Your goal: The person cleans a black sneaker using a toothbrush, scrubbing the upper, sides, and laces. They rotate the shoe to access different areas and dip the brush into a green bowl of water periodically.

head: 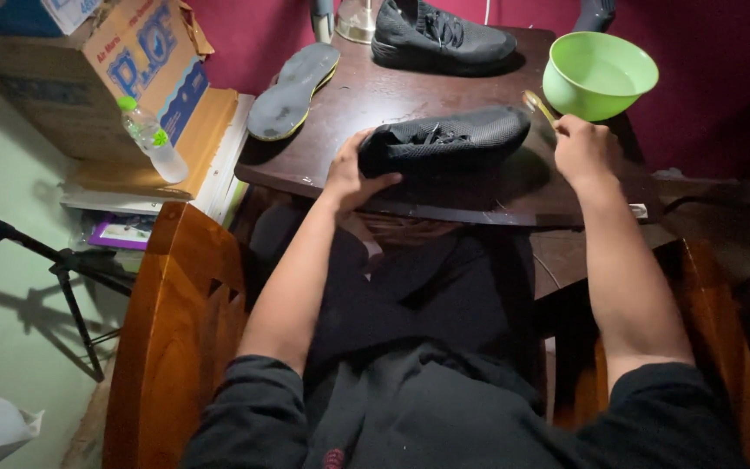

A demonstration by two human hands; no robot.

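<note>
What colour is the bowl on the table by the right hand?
Light green bowl, seen clearly in the head view, just beyond the right hand.

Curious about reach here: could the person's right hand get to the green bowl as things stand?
Probably yes: the right hand sits just below the green bowl, nothing between them, though its fingers hold a yellowish tool.

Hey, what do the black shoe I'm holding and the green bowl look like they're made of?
Black shoe under the left hand: looks like knit mesh fabric, matte, with a fine woven texture. Round green bowl: probably plastic, smooth with a soft sheen and even colour, though the look alone can't confirm it.
</note>
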